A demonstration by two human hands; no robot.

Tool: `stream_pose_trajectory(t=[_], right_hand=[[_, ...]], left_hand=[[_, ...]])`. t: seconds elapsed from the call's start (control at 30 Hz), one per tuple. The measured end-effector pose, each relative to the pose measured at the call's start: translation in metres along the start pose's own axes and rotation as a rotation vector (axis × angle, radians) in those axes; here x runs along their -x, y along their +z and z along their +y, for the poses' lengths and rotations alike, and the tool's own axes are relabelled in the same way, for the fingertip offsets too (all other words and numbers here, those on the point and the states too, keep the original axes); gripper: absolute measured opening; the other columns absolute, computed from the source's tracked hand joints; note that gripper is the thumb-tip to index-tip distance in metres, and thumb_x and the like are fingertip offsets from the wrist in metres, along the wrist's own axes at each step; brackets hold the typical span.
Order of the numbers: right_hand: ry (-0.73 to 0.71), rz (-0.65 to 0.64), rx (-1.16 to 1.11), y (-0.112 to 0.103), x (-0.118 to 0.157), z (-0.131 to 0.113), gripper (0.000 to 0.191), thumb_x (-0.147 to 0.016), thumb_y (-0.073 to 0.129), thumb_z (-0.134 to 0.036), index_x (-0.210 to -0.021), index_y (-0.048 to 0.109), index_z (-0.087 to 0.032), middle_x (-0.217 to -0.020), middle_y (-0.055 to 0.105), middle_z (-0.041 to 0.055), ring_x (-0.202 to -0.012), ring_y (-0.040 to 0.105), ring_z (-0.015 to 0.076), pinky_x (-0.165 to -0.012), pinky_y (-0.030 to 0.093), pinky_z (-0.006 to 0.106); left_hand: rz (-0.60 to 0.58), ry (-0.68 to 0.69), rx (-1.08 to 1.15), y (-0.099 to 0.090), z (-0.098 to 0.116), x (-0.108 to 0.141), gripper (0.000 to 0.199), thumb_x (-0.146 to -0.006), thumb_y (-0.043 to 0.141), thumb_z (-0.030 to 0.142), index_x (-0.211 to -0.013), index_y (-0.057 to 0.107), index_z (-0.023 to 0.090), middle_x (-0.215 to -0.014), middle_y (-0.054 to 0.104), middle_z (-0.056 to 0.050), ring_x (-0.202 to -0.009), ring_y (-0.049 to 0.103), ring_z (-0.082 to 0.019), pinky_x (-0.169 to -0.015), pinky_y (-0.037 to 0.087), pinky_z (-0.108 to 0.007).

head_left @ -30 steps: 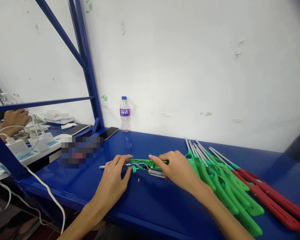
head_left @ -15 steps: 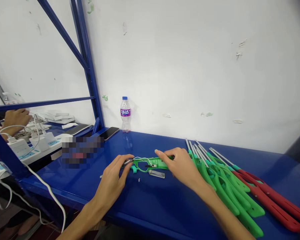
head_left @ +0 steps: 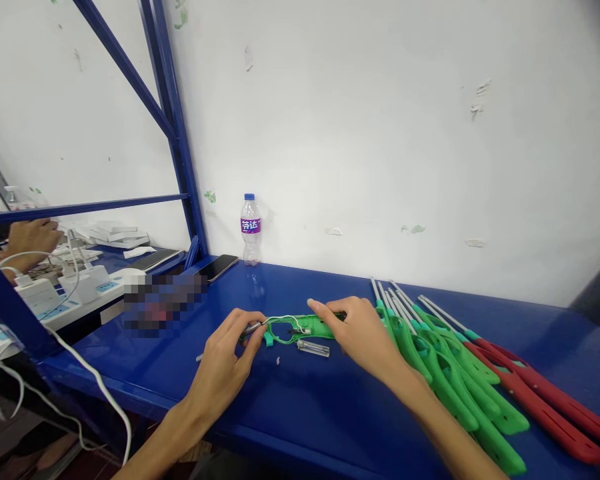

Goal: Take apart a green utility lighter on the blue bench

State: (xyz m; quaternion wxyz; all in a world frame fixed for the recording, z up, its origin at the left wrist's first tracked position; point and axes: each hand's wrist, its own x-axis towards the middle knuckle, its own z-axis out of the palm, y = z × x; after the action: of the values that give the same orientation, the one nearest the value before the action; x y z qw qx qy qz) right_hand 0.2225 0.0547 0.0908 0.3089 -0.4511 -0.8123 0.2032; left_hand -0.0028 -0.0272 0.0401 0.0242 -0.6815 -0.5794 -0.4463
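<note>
An opened green lighter casing [head_left: 320,326] lies across the blue table between my hands, with a white wire curving over its left part. My left hand [head_left: 230,343] pinches the metal tube end [head_left: 251,329] at the casing's left. The right end of the casing is gripped by my right hand [head_left: 357,330], thumb stretched along the top. Just below the casing rests a clear fuel tank [head_left: 313,348]. A small teal trigger piece [head_left: 269,339] sticks out beneath the casing near my left fingers.
Green lighters [head_left: 450,380] and red lighters [head_left: 540,400] lie piled at the right. A bottle [head_left: 251,230] stands by the wall, near a phone [head_left: 219,268]. At the left are a blue frame [head_left: 173,133], a power strip [head_left: 110,285], cables and another person's hand [head_left: 35,239].
My left hand has shifted very slightly, and the metal tube has tilted a little with it. My right hand has barely moved.
</note>
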Motion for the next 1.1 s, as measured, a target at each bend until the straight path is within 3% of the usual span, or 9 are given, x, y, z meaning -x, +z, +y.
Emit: stream_pose_trajectory(t=[0.13,0.37,0.57,0.73,0.83,0.93,1.03,1.1], right_hand=[[-0.025,0.044,0.073,0.005,0.000,0.001,0.068,-0.105,0.047,-0.057,-0.048,0.048,-0.021,-0.046,0.031,-0.0043,-0.047,0.030,0.0140,-0.054,0.020,0.028],[0.023,0.104,0.446,0.006,-0.002,0.006,0.058,-0.108,0.046,-0.051,-0.061,0.063,-0.022,-0.049,0.051,0.0019,-0.048,0.047,0.0192,-0.054,0.015,0.031],[0.078,0.216,0.389,0.002,-0.006,0.011,0.059,-0.110,0.038,-0.053,-0.064,0.059,-0.023,-0.057,0.061,0.0046,-0.055,0.056,0.0229,-0.055,0.018,0.032],[0.135,0.270,0.181,0.001,-0.013,0.023,0.065,-0.110,0.027,-0.055,-0.058,0.050,-0.023,-0.060,0.063,0.0067,-0.058,0.055,0.0243,-0.058,0.022,0.033],[0.175,0.258,0.003,-0.001,-0.018,0.031,0.068,-0.109,0.022,-0.060,-0.056,0.047,-0.024,-0.059,0.062,0.0055,-0.058,0.055,0.0237,-0.058,0.026,0.032],[0.172,0.254,-0.068,-0.004,-0.022,0.036,0.064,-0.107,0.027,-0.063,-0.059,0.044,-0.025,-0.054,0.057,0.0014,-0.057,0.055,0.0224,-0.056,0.028,0.031],[0.143,0.289,-0.070,-0.007,-0.024,0.038,0.059,-0.106,0.029,-0.060,-0.062,0.043,-0.024,-0.053,0.053,-0.0008,-0.056,0.053,0.0213,-0.056,0.028,0.030],[0.125,0.324,-0.053,-0.008,-0.024,0.038,0.057,-0.107,0.028,-0.057,-0.064,0.045,-0.024,-0.057,0.056,0.0002,-0.058,0.053,0.0216,-0.058,0.028,0.030]], left_hand=[[0.059,0.050,-0.024,0.000,0.001,0.001,0.011,-0.104,0.053,0.032,-0.106,0.062,0.027,-0.093,0.062,0.002,-0.078,0.059,-0.014,-0.069,0.045,-0.025],[0.173,0.013,-0.051,-0.004,0.005,0.000,0.012,-0.103,0.053,0.031,-0.100,0.062,0.025,-0.083,0.060,0.004,-0.069,0.054,-0.013,-0.067,0.043,-0.026],[0.149,-0.039,-0.034,-0.003,0.002,0.001,0.013,-0.103,0.053,0.035,-0.100,0.062,0.026,-0.084,0.061,0.005,-0.070,0.055,-0.013,-0.065,0.043,-0.026],[0.175,-0.007,-0.089,-0.006,-0.002,-0.006,0.015,-0.104,0.051,0.038,-0.102,0.061,0.027,-0.090,0.063,0.003,-0.077,0.059,-0.015,-0.071,0.045,-0.027],[0.105,0.027,-0.176,-0.010,-0.006,-0.030,0.020,-0.106,0.046,0.041,-0.108,0.059,0.027,-0.100,0.066,0.001,-0.087,0.064,-0.018,-0.079,0.047,-0.030],[-0.009,0.057,-0.244,-0.008,-0.017,-0.071,0.023,-0.107,0.041,0.039,-0.110,0.059,0.025,-0.106,0.069,-0.003,-0.098,0.066,-0.022,-0.088,0.049,-0.035],[-0.076,0.050,-0.301,0.005,-0.037,-0.117,0.024,-0.108,0.042,0.034,-0.115,0.060,0.021,-0.102,0.070,-0.004,-0.094,0.068,-0.022,-0.088,0.053,-0.039],[-0.145,0.051,-0.335,0.022,-0.053,-0.145,0.026,-0.104,0.053,0.036,-0.119,0.062,0.017,-0.104,0.069,-0.004,-0.093,0.068,-0.020,-0.087,0.056,-0.041]])
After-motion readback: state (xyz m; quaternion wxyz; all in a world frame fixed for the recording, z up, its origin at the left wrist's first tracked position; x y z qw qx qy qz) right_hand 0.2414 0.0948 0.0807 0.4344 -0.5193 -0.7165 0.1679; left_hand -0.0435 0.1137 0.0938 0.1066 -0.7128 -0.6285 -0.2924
